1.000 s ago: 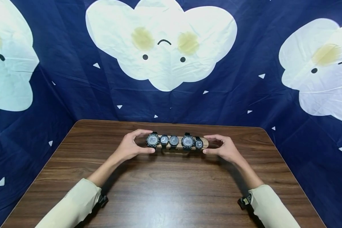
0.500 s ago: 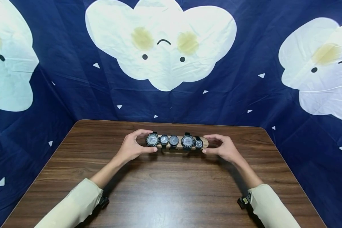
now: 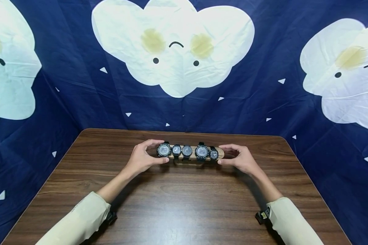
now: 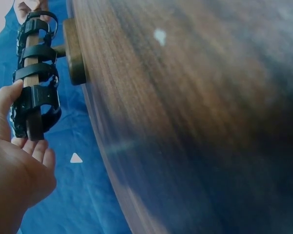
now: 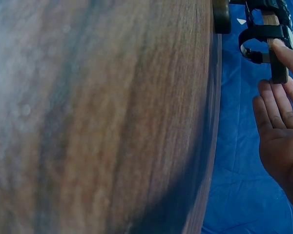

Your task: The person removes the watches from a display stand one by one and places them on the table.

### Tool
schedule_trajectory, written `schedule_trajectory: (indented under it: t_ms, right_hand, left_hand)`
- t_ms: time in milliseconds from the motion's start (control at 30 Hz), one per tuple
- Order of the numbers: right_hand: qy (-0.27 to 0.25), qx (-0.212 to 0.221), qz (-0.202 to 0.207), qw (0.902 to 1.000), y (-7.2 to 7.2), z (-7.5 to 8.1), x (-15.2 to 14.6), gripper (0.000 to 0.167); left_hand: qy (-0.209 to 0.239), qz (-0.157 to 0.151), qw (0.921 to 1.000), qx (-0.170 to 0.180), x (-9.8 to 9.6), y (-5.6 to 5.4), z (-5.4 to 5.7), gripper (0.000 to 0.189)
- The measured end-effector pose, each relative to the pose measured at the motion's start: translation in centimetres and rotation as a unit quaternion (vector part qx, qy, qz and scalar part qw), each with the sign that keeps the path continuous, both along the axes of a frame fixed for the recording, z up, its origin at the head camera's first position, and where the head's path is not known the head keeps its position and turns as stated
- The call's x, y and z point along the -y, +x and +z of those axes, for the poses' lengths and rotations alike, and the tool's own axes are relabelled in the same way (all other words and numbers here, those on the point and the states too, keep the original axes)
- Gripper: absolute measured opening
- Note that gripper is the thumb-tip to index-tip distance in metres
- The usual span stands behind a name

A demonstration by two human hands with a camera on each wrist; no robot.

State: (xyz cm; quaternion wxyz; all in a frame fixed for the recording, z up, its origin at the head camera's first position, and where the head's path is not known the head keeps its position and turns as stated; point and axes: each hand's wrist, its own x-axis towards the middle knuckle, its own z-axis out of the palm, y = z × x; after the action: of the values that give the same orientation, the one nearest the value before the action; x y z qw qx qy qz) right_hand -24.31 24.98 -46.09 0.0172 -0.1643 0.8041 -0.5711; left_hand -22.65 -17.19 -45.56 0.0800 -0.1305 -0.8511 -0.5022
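A wooden watch stand (image 3: pixel 221 153) stands near the back of the table, its bar carrying a row of several black wristwatches. My left hand (image 3: pixel 140 158) grips the bar's left end, thumb in front and fingers behind, beside a large round watch (image 3: pixel 164 150). At the other end my right hand (image 3: pixel 244 160) pinches the bar between thumb and fingers, next to a small square-faced watch (image 3: pixel 213 154). In the left wrist view the watch straps (image 4: pixel 39 97) loop around the bar, and a short post joins it to a wooden base (image 4: pixel 74 51).
The brown wood-grain table (image 3: pixel 178 197) has a rounded back edge close behind the stand. Dark blue cloth (image 3: pixel 184 115) with white cloud prints hangs around the back and sides. A small black device (image 3: pixel 261 216) sits at the right sleeve cuff.
My left thumb has slid slightly to the right along the front of the bar, and the left forearm shifted a little with it. The right hand and the watch stand stay in place.
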Motion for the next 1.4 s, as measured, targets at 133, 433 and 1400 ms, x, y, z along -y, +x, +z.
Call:
schedule_trajectory:
  t_ms: [133, 433, 1400]
  right_hand:
    - [-0.005, 0.0, 0.003, 1.0, 0.0, 0.1, 0.0, 0.057]
    - [-0.007, 0.005, 0.001, 1.0, 0.0, 0.0, 0.0, 0.057]
    - [-0.002, 0.0, 0.0, 1.0, 0.2, 0.2, 0.2, 0.057]
  left_hand:
    - [0.007, 0.0, 1.0, -0.001, 0.1, 0.0, 0.0, 0.072]
    - [0.027, 0.003, 0.9996, 0.006, 0.8, 0.1, -0.1, 0.07]
    - [0.075, 0.016, 0.997, 0.01, 4.0, 0.1, 0.3, 0.071]
